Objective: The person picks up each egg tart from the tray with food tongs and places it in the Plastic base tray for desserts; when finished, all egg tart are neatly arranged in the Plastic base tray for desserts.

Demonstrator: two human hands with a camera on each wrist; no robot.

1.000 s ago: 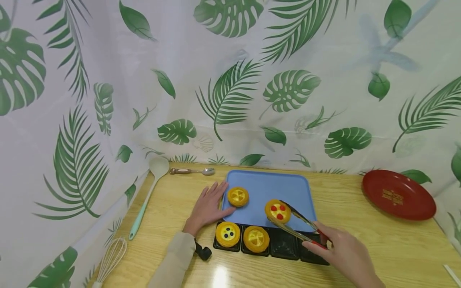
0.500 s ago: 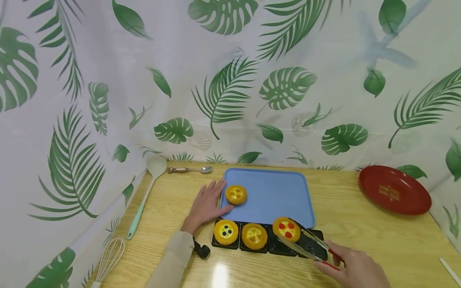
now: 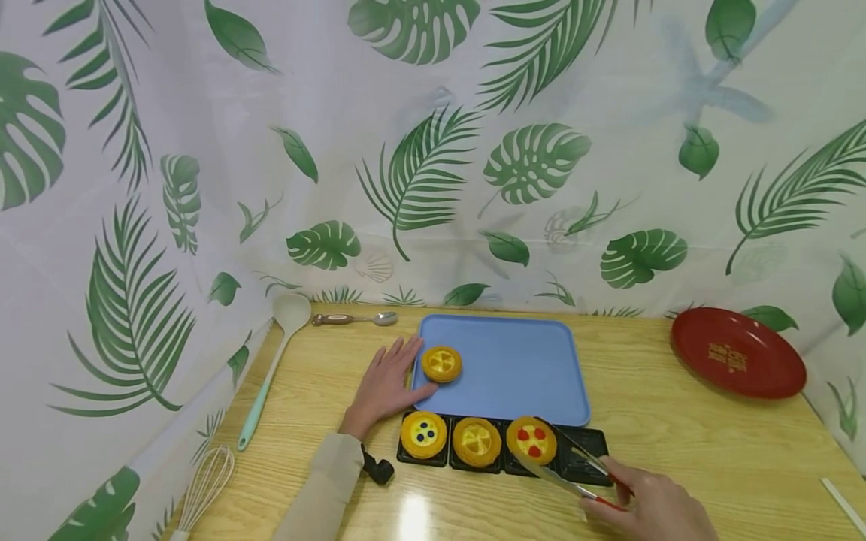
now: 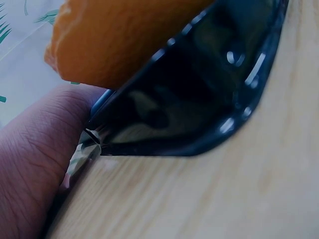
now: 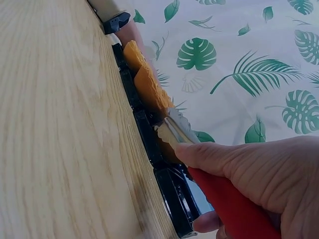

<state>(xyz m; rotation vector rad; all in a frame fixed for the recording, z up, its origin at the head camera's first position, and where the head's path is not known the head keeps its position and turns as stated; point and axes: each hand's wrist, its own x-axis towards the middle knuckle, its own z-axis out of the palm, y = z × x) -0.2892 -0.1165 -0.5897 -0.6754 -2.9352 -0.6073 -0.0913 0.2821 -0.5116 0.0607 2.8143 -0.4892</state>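
My right hand point(image 3: 652, 507) grips red-handled tongs point(image 3: 546, 475), whose tips stand either side of a tart with red toppings point(image 3: 531, 433). This tart sits at the third compartment of a black plastic tray point(image 3: 575, 467). To its left, in the same row, are a yellow-topped tart point(image 3: 476, 443) and one with dark blue dots point(image 3: 423, 430). The fourth compartment holds nothing. My left hand point(image 3: 382, 385) rests with fingers extended at the left edge of a blue tray point(image 3: 517, 368), its thumb beside another yellow-topped tart point(image 3: 442, 362). The right wrist view shows the tongs' red handle point(image 5: 224, 204) within the hand.
A red oval plate point(image 3: 758, 368) lies at the right. On the left are a ladle-like utensil with a mint handle point(image 3: 260, 402), a whisk point(image 3: 206, 488) and a brown-handled spoon point(image 3: 348, 319). A leaf-patterned curtain point(image 3: 433, 188) hangs behind the wooden table.
The tongs have carried the red-topped tart from over the blue tray toward me and down to the black tray's third compartment. My left hand has stayed at the blue tray's edge.
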